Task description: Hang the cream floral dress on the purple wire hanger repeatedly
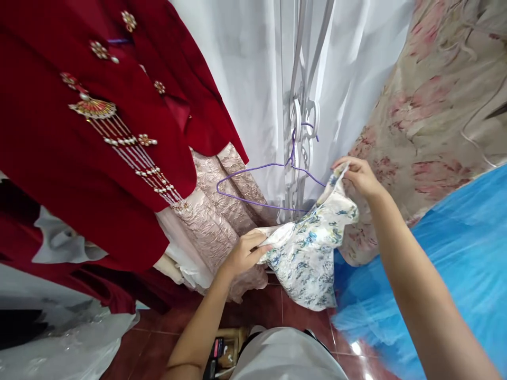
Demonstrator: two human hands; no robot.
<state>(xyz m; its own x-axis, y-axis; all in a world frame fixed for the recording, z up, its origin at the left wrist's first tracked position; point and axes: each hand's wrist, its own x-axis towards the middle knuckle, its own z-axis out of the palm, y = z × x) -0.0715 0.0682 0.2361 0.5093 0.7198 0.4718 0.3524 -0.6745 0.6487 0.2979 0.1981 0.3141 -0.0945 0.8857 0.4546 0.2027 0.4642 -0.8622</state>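
Observation:
A white garment with a blue and green floral print [312, 248] hangs between my two hands. My left hand [245, 253] is closed on its left upper edge, thumb on top. The fingers of my right hand [356, 175] pinch its upper right end, held higher than the left. Behind the garment, a purple wire hanger [253, 201] hangs from a white ring; its left arm is bare, and its right end passes behind the cloth. Whether the garment touches the hanger there, I cannot tell.
At left hang a dark red jacket [150, 132] with beaded ornaments and a pale pink textured garment [209, 211]. White curtains [237, 79] stand behind. Floral fabric [428, 116] and blue tulle [443, 274] fill the right. Below, a box [227, 352] rests on the red tiled floor [257, 311].

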